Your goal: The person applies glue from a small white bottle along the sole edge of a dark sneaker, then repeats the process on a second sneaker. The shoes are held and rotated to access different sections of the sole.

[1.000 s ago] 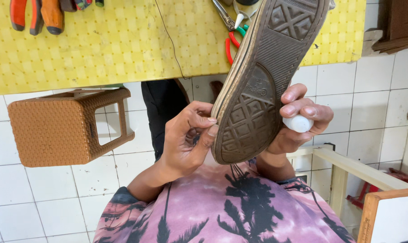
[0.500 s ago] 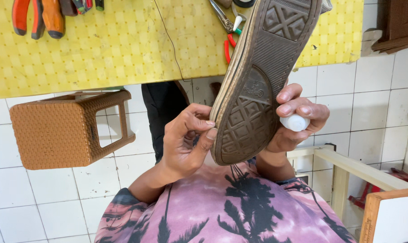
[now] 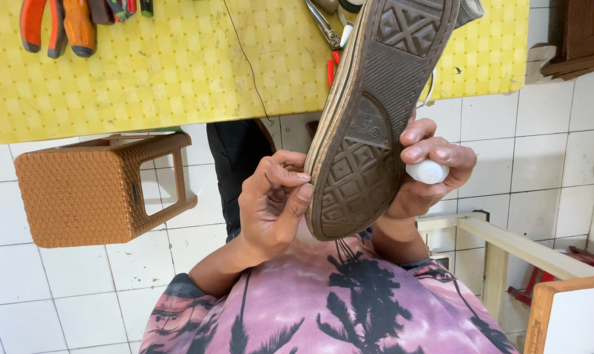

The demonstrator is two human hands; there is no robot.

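While the left hand [image 3: 274,203] pinches the shoe [image 3: 376,111] sole's edge, the right hand [image 3: 425,170] grips the shoe and a small white cap [image 3: 427,172].

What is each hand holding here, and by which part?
Left hand pinches the sneaker at the sole's edge near the heel. Right hand backs the far side and clasps a small white cap-like object, possibly a glue bottle.
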